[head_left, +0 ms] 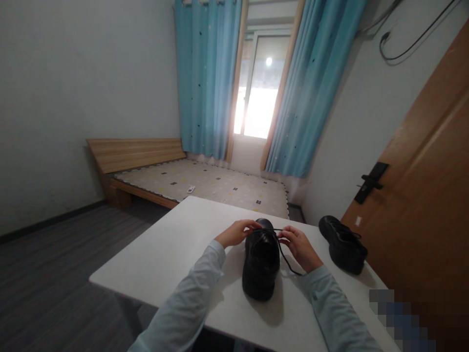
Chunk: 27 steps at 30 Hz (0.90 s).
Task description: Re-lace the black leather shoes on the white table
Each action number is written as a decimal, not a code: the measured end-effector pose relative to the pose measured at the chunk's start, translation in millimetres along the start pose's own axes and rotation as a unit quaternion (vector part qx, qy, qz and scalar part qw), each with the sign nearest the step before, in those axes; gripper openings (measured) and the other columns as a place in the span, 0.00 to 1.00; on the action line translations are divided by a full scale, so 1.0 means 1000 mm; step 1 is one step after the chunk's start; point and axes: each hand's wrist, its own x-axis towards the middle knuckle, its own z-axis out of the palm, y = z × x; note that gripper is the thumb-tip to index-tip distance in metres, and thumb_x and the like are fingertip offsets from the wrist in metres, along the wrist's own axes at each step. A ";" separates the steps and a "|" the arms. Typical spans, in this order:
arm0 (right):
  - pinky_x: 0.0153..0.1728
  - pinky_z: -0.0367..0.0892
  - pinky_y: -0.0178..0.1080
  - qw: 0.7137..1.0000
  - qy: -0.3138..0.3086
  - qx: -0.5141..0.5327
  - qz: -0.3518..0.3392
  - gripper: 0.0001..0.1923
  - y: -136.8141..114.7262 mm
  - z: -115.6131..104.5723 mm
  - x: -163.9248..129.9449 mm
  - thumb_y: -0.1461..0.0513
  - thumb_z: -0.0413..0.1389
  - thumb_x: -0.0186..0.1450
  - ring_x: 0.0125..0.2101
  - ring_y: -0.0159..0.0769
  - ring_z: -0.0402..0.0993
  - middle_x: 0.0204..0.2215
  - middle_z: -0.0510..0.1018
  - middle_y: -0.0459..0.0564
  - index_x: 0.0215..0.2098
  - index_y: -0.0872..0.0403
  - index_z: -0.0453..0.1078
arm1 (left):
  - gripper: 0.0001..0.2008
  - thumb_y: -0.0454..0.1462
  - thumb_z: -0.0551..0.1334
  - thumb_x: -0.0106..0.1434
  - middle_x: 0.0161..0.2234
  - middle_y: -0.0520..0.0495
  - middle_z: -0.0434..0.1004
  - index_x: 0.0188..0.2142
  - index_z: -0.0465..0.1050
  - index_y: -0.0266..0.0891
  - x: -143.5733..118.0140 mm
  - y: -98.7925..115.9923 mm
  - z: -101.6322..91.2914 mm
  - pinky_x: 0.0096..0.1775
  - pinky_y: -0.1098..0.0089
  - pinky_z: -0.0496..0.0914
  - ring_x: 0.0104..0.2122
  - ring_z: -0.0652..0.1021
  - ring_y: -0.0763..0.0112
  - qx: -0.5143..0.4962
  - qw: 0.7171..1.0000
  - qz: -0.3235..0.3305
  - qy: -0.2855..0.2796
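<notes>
A black shoe (261, 264) stands on the white table (183, 249), its heel toward me. Over its laced part, a black shoelace (290, 264) runs between my hands, and a loose length hangs down on the right side. My left hand (238, 231), at the shoe's left edge, has its fingers closed on the lace. On the other side, my right hand (298, 244) pinches the lace between thumb and fingers, a little off the shoe. A second black shoe (344, 244) sits at the table's right edge, with its laces on top.
Beyond the table is a bed (216, 183) with a patterned mattress and a small white remote (191, 189) on it. Blue curtains (208, 78) flank a bright window (262, 88). A brown door (414, 161) with a black handle (372, 183) is close on the right.
</notes>
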 end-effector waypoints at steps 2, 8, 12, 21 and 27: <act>0.35 0.68 0.37 1.000 0.010 0.005 -0.020 0.10 0.000 -0.003 0.001 0.58 0.63 0.49 0.26 0.30 0.69 0.21 0.71 0.43 0.23 0.54 0.67 | 0.16 0.27 0.55 0.57 0.43 0.45 0.75 0.44 0.71 0.37 0.000 0.000 0.000 0.46 0.69 0.68 0.42 0.74 0.71 0.001 1.000 0.004 -0.003; 0.37 0.67 0.38 0.994 0.039 -0.073 -0.077 0.16 -0.002 -0.011 0.001 0.57 0.66 0.46 0.31 0.34 0.71 0.27 0.72 0.44 0.29 0.54 0.68 | 0.18 0.26 0.54 0.56 0.43 0.45 0.75 0.44 0.71 0.38 0.000 0.000 -0.001 0.46 0.69 0.68 0.41 0.74 0.72 0.007 1.000 0.000 -0.004; 0.26 0.63 0.35 0.967 0.028 -0.225 -0.113 0.14 -0.003 -0.009 0.000 0.55 0.64 0.49 0.24 0.31 0.65 0.21 0.69 0.42 0.28 0.55 0.69 | 0.18 0.25 0.54 0.56 0.43 0.45 0.75 0.44 0.71 0.37 0.000 0.000 -0.001 0.46 0.69 0.68 0.41 0.74 0.72 0.004 1.000 -0.002 -0.004; 0.22 0.58 0.35 0.912 0.001 -0.391 -0.126 0.13 -0.001 -0.014 0.002 0.53 0.59 0.52 0.21 0.34 0.64 0.17 0.72 0.47 0.21 0.55 0.74 | 0.17 0.26 0.55 0.56 0.44 0.46 0.74 0.45 0.71 0.39 0.000 0.001 -0.001 0.46 0.69 0.68 0.42 0.74 0.72 0.015 1.000 -0.006 -0.006; 0.26 0.62 0.38 0.893 0.030 -0.423 -0.148 0.13 -0.003 -0.023 0.001 0.53 0.60 0.51 0.23 0.35 0.66 0.21 0.69 0.48 0.17 0.53 0.72 | 0.17 0.27 0.55 0.56 0.43 0.45 0.75 0.45 0.71 0.38 0.000 -0.001 -0.001 0.45 0.69 0.68 0.41 0.74 0.71 0.015 1.000 0.000 -0.003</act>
